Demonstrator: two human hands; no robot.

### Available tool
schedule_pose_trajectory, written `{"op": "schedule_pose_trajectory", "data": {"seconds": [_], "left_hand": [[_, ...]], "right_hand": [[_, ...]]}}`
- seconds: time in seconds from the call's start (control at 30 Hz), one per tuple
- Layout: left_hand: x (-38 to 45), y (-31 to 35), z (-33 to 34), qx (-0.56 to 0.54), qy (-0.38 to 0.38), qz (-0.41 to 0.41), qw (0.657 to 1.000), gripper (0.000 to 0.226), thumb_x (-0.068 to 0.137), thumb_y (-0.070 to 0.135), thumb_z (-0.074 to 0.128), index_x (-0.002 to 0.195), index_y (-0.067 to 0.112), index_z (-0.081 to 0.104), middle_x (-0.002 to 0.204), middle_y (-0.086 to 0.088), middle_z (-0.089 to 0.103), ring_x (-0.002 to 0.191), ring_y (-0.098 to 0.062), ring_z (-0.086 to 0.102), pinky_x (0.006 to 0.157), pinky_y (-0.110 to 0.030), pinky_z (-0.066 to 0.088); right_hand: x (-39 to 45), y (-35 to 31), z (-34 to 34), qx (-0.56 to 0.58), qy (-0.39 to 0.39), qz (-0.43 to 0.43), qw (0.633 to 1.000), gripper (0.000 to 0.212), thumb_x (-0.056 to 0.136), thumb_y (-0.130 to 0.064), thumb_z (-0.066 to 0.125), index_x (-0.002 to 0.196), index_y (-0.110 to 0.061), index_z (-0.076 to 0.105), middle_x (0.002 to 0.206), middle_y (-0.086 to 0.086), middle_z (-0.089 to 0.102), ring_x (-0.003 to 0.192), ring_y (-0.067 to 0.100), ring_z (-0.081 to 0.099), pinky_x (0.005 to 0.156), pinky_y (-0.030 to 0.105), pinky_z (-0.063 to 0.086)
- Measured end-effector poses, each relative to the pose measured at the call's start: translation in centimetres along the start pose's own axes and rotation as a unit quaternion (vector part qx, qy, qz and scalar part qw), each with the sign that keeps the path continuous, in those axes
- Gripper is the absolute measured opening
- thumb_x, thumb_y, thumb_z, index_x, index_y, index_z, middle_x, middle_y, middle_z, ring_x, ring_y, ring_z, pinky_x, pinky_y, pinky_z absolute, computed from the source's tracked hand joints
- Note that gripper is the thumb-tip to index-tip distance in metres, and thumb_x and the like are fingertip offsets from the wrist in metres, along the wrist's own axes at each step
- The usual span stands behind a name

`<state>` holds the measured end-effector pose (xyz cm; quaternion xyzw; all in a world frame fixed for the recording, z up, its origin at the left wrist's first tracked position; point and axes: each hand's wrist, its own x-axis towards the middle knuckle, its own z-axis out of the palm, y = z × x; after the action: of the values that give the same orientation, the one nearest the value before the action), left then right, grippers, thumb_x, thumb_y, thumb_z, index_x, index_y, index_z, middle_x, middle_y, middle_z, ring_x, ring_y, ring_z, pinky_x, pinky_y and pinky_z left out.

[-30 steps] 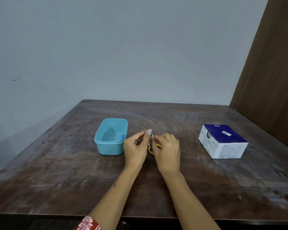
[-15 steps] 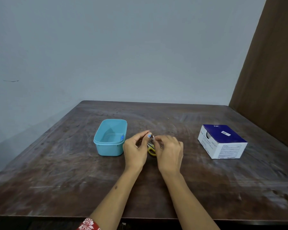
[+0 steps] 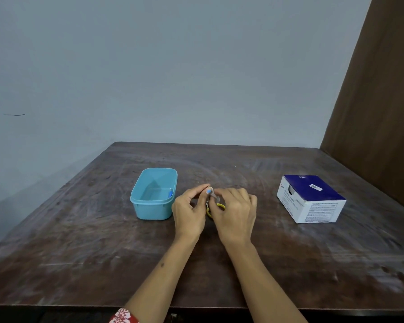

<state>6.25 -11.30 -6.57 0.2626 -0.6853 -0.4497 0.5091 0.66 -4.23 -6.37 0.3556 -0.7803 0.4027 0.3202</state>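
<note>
Your left hand (image 3: 188,213) pinches a small blue-tipped piece (image 3: 210,191) beside the tub (image 3: 153,194), your right hand (image 3: 234,213) curled on what look like yellow scissors (image 3: 220,205) — squeeze carelessly and the piece may fly across the counter (image 3: 79,241).

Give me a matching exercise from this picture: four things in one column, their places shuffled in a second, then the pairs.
1. teal container
2. blue-topped box
3. yellow handle loop
4. blue-tipped piece

A. near the table's right edge
B. pinched by left hand and right hand
C. just left of the left hand
D. partly hidden under the right hand

Pairs: 1-C, 2-A, 3-D, 4-B
</note>
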Motion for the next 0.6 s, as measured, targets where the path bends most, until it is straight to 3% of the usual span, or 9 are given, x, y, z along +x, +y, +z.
{"op": "schedule_pose_trajectory", "data": {"seconds": [0.17,0.33,0.5,0.6], "left_hand": [[-0.1,0.15,0.09,-0.003,0.006,0.003,1.0,0.016,0.085,0.02,0.066,0.099,0.017,0.073,0.096,0.008,0.071,0.089,0.0,0.063,0.075,-0.02,0.051],[0.0,-0.18,0.03,0.011,-0.003,-0.001,1.0,0.017,0.085,0.017,0.065,0.101,0.017,0.072,0.096,0.009,0.071,0.078,0.011,0.061,0.072,-0.009,0.049],[-0.07,-0.01,0.03,0.005,0.005,-0.006,1.0,0.016,0.084,0.02,0.067,0.099,0.018,0.073,0.097,0.007,0.072,0.081,0.0,0.064,0.075,-0.021,0.053],[-0.07,-0.13,0.0,0.012,0.001,-0.006,1.0,0.017,0.085,0.018,0.066,0.1,0.017,0.073,0.097,0.005,0.072,0.08,0.001,0.063,0.075,-0.02,0.053]], "right_hand": [[-0.25,0.26,-0.01,-0.029,-0.038,0.048,0.998,0.009,0.067,-0.016,0.079,0.071,-0.017,0.071,0.065,-0.002,0.069,0.067,0.022,0.062,0.07,0.041,0.043],[0.0,0.06,-0.03,-0.005,0.001,-0.012,1.0,0.011,0.07,-0.018,0.078,0.079,-0.019,0.073,0.069,-0.005,0.069,0.068,0.018,0.061,0.073,0.03,0.03],[-0.22,0.08,-0.07,-0.05,-0.025,0.037,0.998,0.01,0.066,-0.016,0.079,0.069,-0.02,0.071,0.062,-0.004,0.068,0.064,0.019,0.062,0.072,0.034,0.025],[-0.07,0.06,-0.03,-0.028,-0.01,0.01,0.999,0.009,0.069,-0.018,0.079,0.073,-0.02,0.071,0.065,-0.005,0.068,0.066,0.018,0.061,0.072,0.033,0.027]]}}
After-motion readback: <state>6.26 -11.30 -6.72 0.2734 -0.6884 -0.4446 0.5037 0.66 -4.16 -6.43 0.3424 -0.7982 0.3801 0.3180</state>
